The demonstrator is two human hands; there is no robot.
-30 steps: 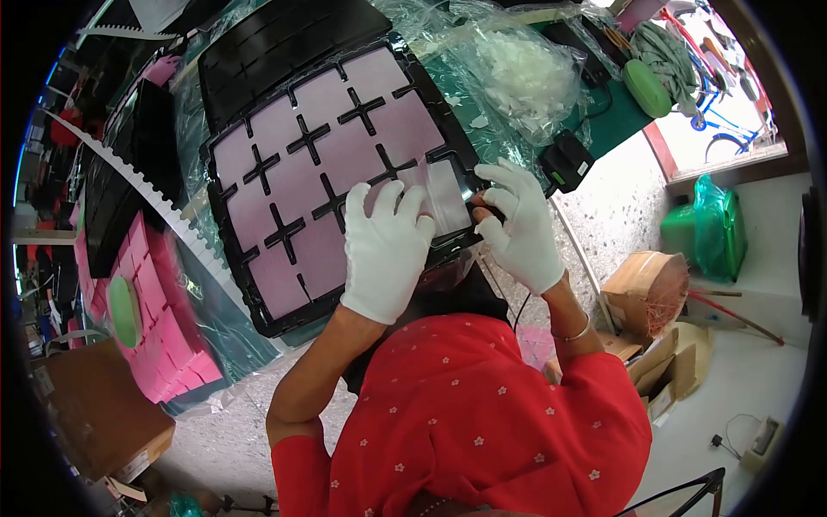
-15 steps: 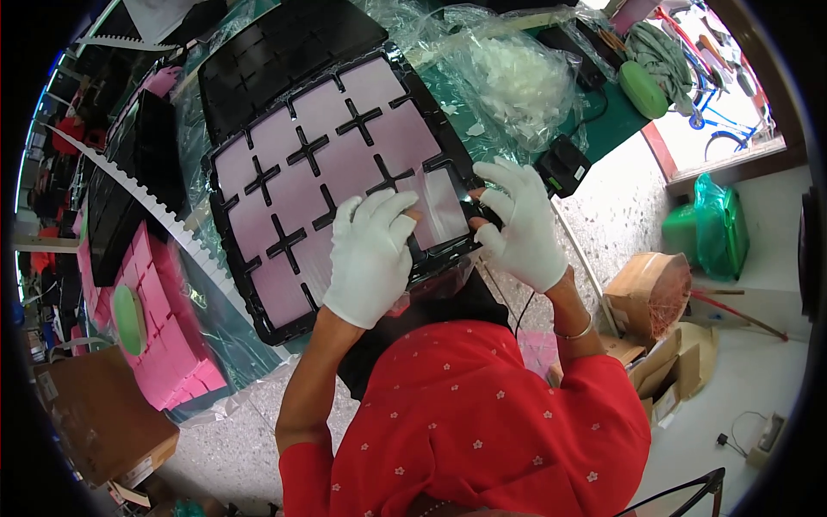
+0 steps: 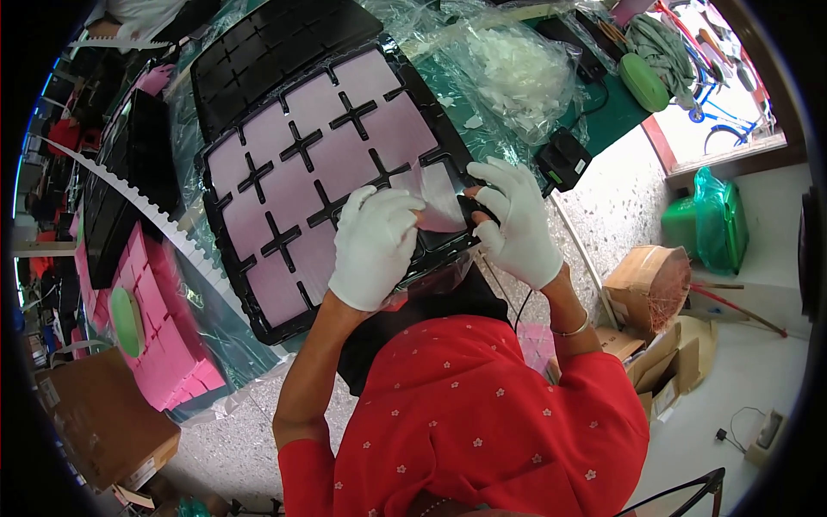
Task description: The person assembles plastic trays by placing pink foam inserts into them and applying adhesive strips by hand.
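The big black tray (image 3: 258,185) lies flat on the counter (image 3: 603,185), and most of its square pockets hold pale pink sheets (image 3: 297,185). At the tray's near right corner, both hands wear white gloves. The left hand (image 3: 375,246) rests on the tray with its fingers bent, and its fingertips pinch the left edge of 1 thin pink sheet (image 3: 438,202). The right hand (image 3: 515,222) is just beside that corner and grips the same sheet from the right side. The sheet is tilted up off the tray between the 2 hands.

Past the tray's far right side sits a clear plastic bag of white bits (image 3: 517,69). A small black box (image 3: 564,159) lies near the tray's right edge, close to the right hand. To the left of the tray, a stack of bright pink squares (image 3: 168,336) lies next to a round green thing (image 3: 127,320). A brown cardboard box (image 3: 103,418) sits below the pink stack.
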